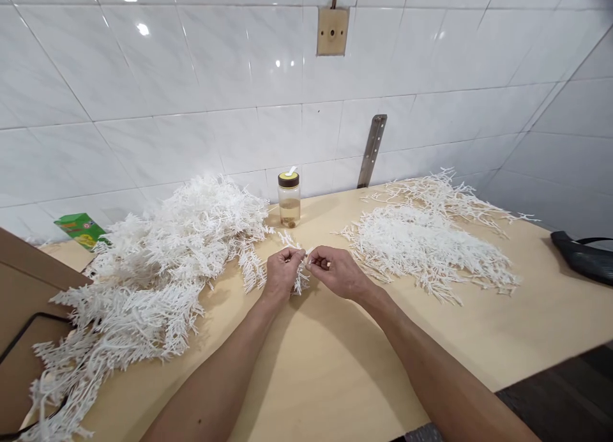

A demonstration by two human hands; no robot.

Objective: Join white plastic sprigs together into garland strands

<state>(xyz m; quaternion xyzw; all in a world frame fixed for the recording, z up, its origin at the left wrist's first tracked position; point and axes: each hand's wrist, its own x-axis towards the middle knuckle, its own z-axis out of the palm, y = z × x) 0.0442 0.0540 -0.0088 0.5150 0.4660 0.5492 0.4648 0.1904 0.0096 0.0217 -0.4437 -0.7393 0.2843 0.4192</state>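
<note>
Both hands meet near the middle of the table, fingertips almost touching. My left hand [282, 271] is closed in a pinch on a white branched plastic sprig [299, 281], part of which shows below and behind the fingers. My right hand [338, 271] also pinches, thumb against forefinger, close to the sprig's end; whatever lies between those fingertips is too small to make out. To the left rises a big heap of white branched sprigs [167, 257], some strands reaching toward my left hand. Right of my hands lies a flatter pile of loose white sprigs [426, 244].
Behind my hands stands a clear jar [289, 211] with a dark-rimmed yellow lid and pale liquid. A green box [81, 230] and a cardboard box [33, 301] are at the left. A metal strip [372, 149] leans on the tiled wall; a black case [584, 257] lies far right.
</note>
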